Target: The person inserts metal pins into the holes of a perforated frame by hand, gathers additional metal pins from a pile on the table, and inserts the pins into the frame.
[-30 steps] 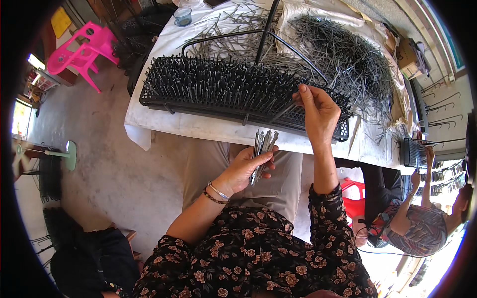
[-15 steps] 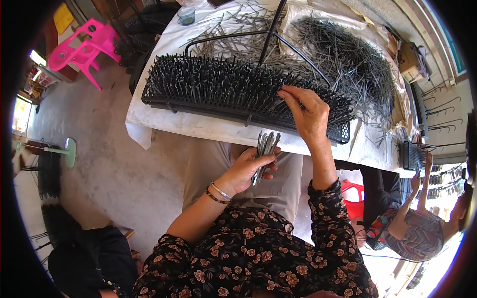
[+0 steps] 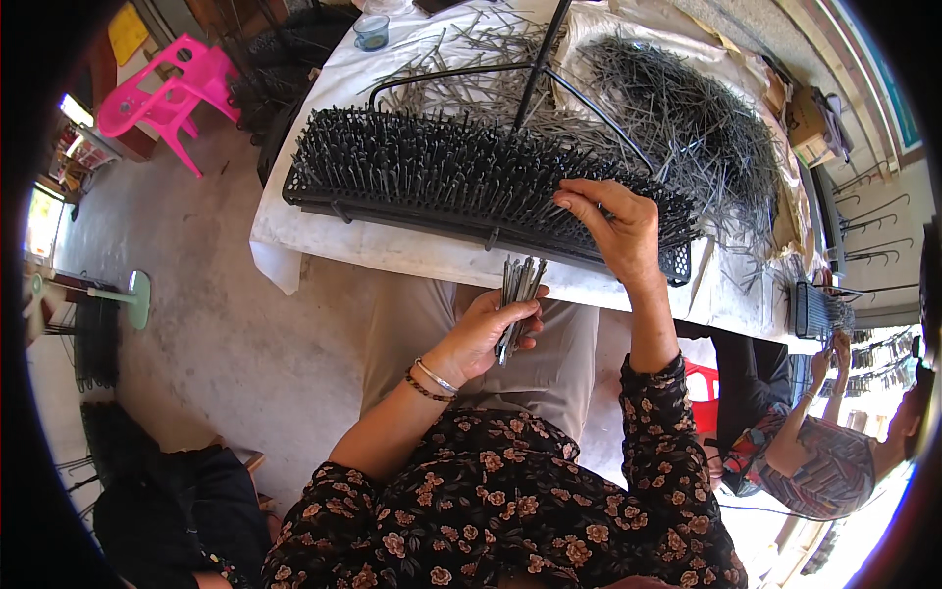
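My left hand (image 3: 479,341) is closed round a bundle of thin metal rods (image 3: 521,285), held upright over my lap just below the table edge. Thumb and fingertips of my right hand (image 3: 625,234) are pinched together above the right half of a long black perforated rack (image 3: 422,212). Whatever lies in that pinch is too small or hidden to make out. Dark rods (image 3: 392,157) stand upright in the rack, packed densely along its length. From the rack rises a black metal frame (image 3: 533,80) with a post and bent side arms.
Behind the rack, a big heap of loose rods (image 3: 687,118) lies on the cloth-covered table (image 3: 294,240). A glass cup (image 3: 372,32) stands at the far left. On the right, a co-worker (image 3: 814,452) handles another black rack (image 3: 812,309). A pink plastic chair (image 3: 172,93) stands off to the left.
My right hand has shifted slightly to the right over the rack, its fingers still pinched. My left hand, still gripping the rods, has moved a little left.
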`<state>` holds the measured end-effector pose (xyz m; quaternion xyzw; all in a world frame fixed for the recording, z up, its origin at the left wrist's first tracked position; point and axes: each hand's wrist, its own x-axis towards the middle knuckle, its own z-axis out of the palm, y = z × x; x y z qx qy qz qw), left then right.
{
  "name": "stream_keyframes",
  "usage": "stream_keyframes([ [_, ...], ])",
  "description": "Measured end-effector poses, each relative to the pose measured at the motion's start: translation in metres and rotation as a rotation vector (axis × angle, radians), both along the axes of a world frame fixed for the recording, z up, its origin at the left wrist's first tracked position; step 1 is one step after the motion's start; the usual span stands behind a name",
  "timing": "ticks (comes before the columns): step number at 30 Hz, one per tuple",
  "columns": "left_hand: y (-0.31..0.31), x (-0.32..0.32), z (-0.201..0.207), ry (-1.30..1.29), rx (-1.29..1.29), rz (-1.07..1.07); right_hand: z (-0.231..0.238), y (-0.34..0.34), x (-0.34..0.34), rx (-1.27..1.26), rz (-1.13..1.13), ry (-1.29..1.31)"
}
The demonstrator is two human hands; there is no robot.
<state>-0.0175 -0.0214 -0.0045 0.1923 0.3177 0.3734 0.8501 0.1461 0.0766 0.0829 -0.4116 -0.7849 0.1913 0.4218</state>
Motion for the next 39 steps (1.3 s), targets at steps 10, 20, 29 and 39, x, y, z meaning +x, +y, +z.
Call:
stream_keyframes([
  [10, 0.000, 0.000, 0.001, -0.002, -0.008, -0.003, 0.008, -0.007, 0.007, -0.201, -0.090, 0.023],
  [20, -0.001, 0.000, -0.001, -0.016, -0.016, -0.013, 0.002, -0.011, 0.012, -0.328, -0.009, 0.160],
  [29, -0.002, 0.001, -0.001, -0.003, -0.017, -0.010, -0.020, -0.004, 0.012, -0.337, -0.036, 0.390],
  [39, -0.002, 0.001, -0.002, -0.009, -0.029, -0.001, -0.019, 0.000, 0.006, -0.321, -0.118, 0.374],
])
